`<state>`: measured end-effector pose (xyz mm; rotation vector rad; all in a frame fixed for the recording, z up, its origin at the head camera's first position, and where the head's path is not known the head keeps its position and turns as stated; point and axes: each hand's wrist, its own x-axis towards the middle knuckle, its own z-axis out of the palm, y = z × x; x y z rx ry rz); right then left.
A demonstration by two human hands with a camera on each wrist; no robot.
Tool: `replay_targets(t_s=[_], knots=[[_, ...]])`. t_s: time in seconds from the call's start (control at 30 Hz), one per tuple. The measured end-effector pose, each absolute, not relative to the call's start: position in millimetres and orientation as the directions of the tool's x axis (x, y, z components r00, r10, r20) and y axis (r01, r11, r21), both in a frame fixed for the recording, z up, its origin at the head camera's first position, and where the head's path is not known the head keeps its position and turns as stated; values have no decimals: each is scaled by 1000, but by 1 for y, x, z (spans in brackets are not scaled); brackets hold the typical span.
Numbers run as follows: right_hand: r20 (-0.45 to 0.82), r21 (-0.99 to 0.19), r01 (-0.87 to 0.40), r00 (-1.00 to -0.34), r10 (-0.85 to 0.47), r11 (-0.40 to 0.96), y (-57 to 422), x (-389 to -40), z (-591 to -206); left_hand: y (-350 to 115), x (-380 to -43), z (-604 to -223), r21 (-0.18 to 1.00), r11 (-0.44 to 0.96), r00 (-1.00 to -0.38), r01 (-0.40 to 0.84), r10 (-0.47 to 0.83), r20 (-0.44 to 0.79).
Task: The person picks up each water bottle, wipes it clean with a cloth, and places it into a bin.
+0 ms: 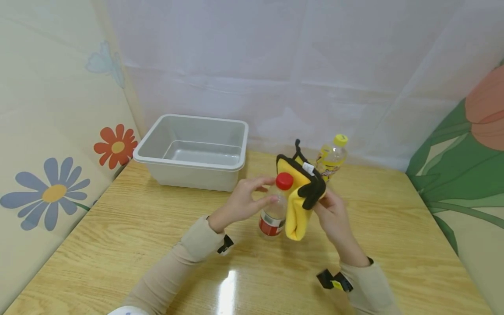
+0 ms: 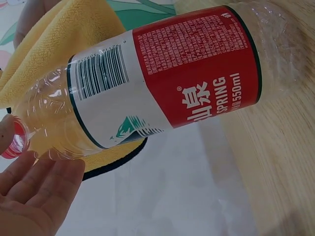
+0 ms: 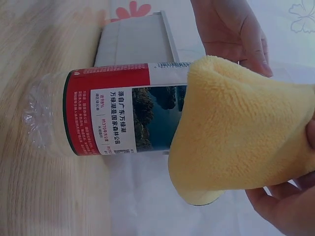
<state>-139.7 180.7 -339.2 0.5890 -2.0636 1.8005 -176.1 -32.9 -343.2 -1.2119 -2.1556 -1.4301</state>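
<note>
red-capped bottle (image 1: 271,221) stood on the desk (image 1: 118,236), right of the grey tub (image 1: 189,177) and nearer than the yellow-capped bottle (image 1: 330,162). left hand (image 1: 245,199) was at its neck from the left, fingers fairly straight and uncurled, thumb by the red cap (image 1: 284,180); probably there to steady a light, tippy bottle. firmness of that contact couldn't be told. right hand (image 1: 332,212) pinched the yellow cloth (image 1: 297,218) by its right side, likely so the rest hung as a loose flap just beside the bottle; touching or not, unclear. cloth: soft, fuzzy pile, folded over, dark trim, white tag (image 1: 308,168). bottle: thin clear plastic, round, crinkly base, red and white label (image 2: 197,69). tub: smooth, rectangular, rounded corners, flared rim, set far left, seemingly out of the hands' way.
</note>
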Motion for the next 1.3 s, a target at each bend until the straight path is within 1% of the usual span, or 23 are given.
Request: replay_targets(t_s=[0.37, 0.67, 0.97, 1.13, 1.3], knots=[[502, -845, -517, -855, -128, 138, 180, -142, -348, -32, -174, -343, 662, 137, -631, 737, 491, 600], [451, -862, -478, -875, -177, 170, 183, -145, -356, -31, -173, -344, 673, 118, -637, 731, 473, 609], [339, -924, -361, -926, -168, 128, 185, -143, -370, -32, -173, -347, 659, 121, -630, 743, 457, 627], [281, -944, -303, -946, -160, 135, 185, -142, -379, -32, -173, -347, 660, 127, -634, 741, 456, 624], [187, -962, -210, -973, -136, 175, 184, -141, -388, -32, -172, -348, 660, 134, -638, 739, 452, 623]])
